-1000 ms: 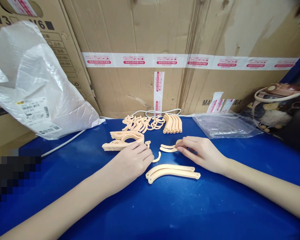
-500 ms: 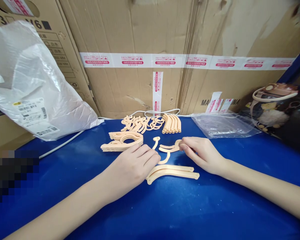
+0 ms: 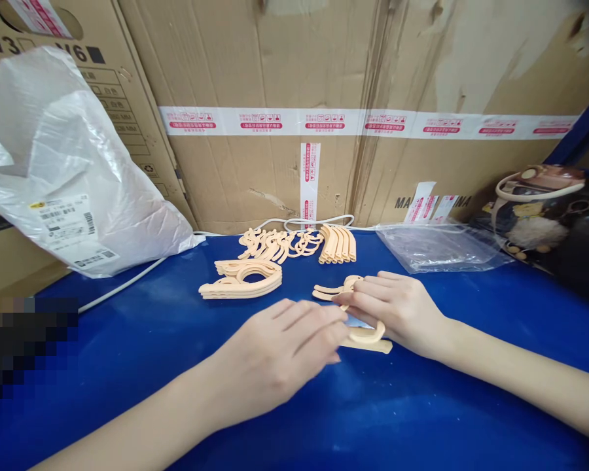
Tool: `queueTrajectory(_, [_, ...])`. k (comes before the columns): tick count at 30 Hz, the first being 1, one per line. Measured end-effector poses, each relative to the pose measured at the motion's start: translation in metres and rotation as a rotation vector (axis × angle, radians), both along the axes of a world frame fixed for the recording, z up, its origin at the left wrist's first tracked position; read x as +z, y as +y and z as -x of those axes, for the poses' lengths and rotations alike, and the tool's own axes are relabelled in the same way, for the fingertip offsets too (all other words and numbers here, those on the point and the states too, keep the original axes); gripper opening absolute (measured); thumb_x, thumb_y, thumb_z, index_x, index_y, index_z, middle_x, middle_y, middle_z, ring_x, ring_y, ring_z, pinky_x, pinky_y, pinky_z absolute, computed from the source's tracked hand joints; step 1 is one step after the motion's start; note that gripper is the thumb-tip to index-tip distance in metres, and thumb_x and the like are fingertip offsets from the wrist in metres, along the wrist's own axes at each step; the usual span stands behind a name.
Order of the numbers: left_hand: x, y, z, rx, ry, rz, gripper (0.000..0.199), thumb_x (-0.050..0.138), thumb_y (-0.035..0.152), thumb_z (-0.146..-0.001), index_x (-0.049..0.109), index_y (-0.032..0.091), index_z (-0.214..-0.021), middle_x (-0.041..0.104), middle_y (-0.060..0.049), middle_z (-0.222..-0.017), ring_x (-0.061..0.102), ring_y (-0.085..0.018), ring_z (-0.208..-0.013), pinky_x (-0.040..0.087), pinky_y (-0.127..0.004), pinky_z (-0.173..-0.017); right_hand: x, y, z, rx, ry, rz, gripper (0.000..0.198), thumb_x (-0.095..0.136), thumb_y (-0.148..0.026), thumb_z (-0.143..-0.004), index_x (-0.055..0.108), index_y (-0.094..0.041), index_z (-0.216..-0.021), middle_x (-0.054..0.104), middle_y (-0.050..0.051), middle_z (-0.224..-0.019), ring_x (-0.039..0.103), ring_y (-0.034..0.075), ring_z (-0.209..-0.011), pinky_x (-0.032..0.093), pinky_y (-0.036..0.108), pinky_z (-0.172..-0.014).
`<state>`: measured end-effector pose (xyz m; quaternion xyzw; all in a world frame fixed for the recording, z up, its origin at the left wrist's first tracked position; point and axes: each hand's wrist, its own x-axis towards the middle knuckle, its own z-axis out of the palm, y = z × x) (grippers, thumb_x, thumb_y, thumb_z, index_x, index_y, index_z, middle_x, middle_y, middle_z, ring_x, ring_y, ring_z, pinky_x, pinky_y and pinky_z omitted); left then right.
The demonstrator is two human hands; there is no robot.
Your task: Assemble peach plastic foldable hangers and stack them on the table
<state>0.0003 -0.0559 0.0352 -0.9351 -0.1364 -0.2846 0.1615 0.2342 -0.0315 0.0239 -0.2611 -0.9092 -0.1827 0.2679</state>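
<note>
Head view: left carton (image 3: 122,46) reads V3 and V6, the box beside V6 filled black, with a ruled table below, "MM" legible in it. Back carton (image 3: 255,59) shows "MA" and "NA", tape strips hiding the letters between. White tape (image 3: 294,122) carries red Chinese print and icons, too small to quote. White bag (image 3: 103,163) bears a label (image 3: 71,229) with barcode; text unreadable. Left hand (image 3: 285,347) pinches a tan hook (image 3: 370,335), held over the bars (image 3: 383,347) on the blue table (image 3: 397,405). Right hand (image 3: 405,311) has fingers bent over the folded piece (image 3: 326,291), tips near the hook; cannot tell whether it grips either. Stack (image 3: 240,288), pile of hooks (image 3: 279,244) and row of arms (image 3: 338,245) lie behind. Against half a second ago: left hand and hook shifted right, covering the bars' left ends; right hand moved slightly left; stack, pile, row unchanged.
</note>
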Motion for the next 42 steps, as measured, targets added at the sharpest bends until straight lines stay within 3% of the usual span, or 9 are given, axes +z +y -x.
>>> queueTrajectory(5, [-0.001, 0.012, 0.012, 0.078, -0.075, 0.147, 0.025, 0.029, 0.014, -0.098, 0.048, 0.017, -0.082, 0.054, -0.003, -0.074, 0.048, -0.017, -0.069, 0.04, -0.03, -0.066, -0.003, 0.007, -0.008, -0.133, 0.357, 0.579, 0.031, 0.048, -0.04, -0.095, 0.065, -0.017, -0.083, 0.067, 0.0, -0.068, 0.055, 0.01, -0.052, 0.038, 0.022, -0.053])
queueTrajectory(8, [-0.004, 0.014, 0.015, 0.115, -0.035, 0.24, 0.028, 0.027, 0.01, -0.095, 0.042, 0.019, -0.074, 0.047, -0.001, -0.068, 0.041, -0.016, -0.063, 0.035, -0.029, -0.059, -0.004, 0.01, -0.009, -0.141, 0.504, 0.774, 0.033, 0.059, -0.044, -0.087, 0.062, -0.016, -0.07, 0.056, -0.004, -0.051, 0.045, 0.008, -0.044, 0.034, 0.022, -0.047])
queueTrajectory(14, [-0.007, 0.011, 0.011, 0.124, 0.105, 0.362, 0.023, 0.031, 0.012, -0.093, 0.044, 0.018, -0.074, 0.048, 0.0, -0.069, 0.039, -0.016, -0.064, 0.032, -0.03, -0.059, -0.008, 0.009, -0.004, -0.15, 0.626, 0.934, 0.04, 0.068, -0.05, -0.077, 0.059, -0.016, -0.058, 0.047, -0.005, -0.048, 0.035, 0.007, -0.045, 0.026, 0.022, -0.045])
queueTrajectory(20, [-0.004, 0.011, 0.009, 0.196, 0.212, 0.496, 0.017, 0.044, 0.025, -0.093, 0.042, 0.019, -0.077, 0.051, 0.0, -0.076, 0.043, -0.017, -0.07, 0.03, -0.029, -0.058, -0.01, 0.008, -0.004, -0.119, 0.634, 1.059, 0.041, 0.06, -0.049, -0.085, 0.065, -0.014, -0.063, 0.042, -0.006, -0.043, 0.035, 0.008, -0.045, 0.03, 0.023, -0.05])
queueTrajectory(23, [-0.007, 0.011, 0.008, 0.224, 0.243, 0.536, 0.018, 0.045, 0.026, -0.093, 0.04, 0.019, -0.077, 0.05, 0.001, -0.077, 0.044, -0.017, -0.072, 0.03, -0.028, -0.057, -0.009, 0.009, -0.003, -0.09, 0.638, 1.083, 0.041, 0.054, -0.05, -0.089, 0.069, -0.015, -0.075, 0.043, -0.006, -0.046, 0.04, 0.01, -0.049, 0.033, 0.024, -0.054])
queueTrajectory(26, [-0.01, 0.012, 0.008, 0.229, 0.268, 0.539, 0.019, 0.044, 0.026, -0.094, 0.039, 0.02, -0.077, 0.048, 0.001, -0.078, 0.044, -0.017, -0.072, 0.029, -0.028, -0.057, -0.008, 0.011, -0.002, -0.054, 0.636, 1.115, 0.041, 0.051, -0.051, -0.09, 0.071, -0.015, -0.084, 0.044, -0.006, -0.048, 0.042, 0.01, -0.051, 0.035, 0.024, -0.057])
queueTrajectory(32, [-0.013, 0.014, 0.004, 0.195, 0.284, 0.48, 0.011, 0.043, 0.021, -0.092, 0.043, 0.02, -0.081, 0.048, 0.001, -0.081, 0.045, -0.016, -0.07, 0.029, -0.029, -0.057, -0.008, 0.014, 0.003, 0.002, 0.624, 1.159, 0.039, 0.055, -0.049, -0.089, 0.07, -0.014, -0.081, 0.05, -0.003, -0.06, 0.042, 0.009, -0.054, 0.031, 0.022, -0.052])
queueTrajectory(38, [-0.011, 0.013, 0.002, 0.177, 0.14, 0.549, 0.016, 0.045, 0.024, -0.092, 0.046, 0.02, -0.076, 0.049, 0.0, -0.081, 0.046, -0.015, -0.07, 0.031, -0.026, -0.055, -0.009, 0.015, 0.018, 0.039, 0.678, 1.296, 0.042, 0.055, -0.053, -0.087, 0.069, -0.014, -0.083, 0.05, -0.003, -0.058, 0.035, 0.007, -0.048, 0.026, 0.021, -0.044])
queueTrajectory(42, [-0.004, 0.017, 0.006, 0.182, -0.195, 0.911, 0.018, 0.052, 0.035, -0.09, 0.051, 0.021, -0.081, 0.052, 0.002, -0.077, 0.048, -0.012, -0.066, 0.037, -0.023, -0.055, -0.013, 0.017, 0.023, 0.058, 0.649, 1.279, 0.043, 0.054, -0.053, -0.088, 0.069, -0.013, -0.082, 0.043, -0.005, -0.052, 0.034, 0.007, -0.047, 0.024, 0.021, -0.044])
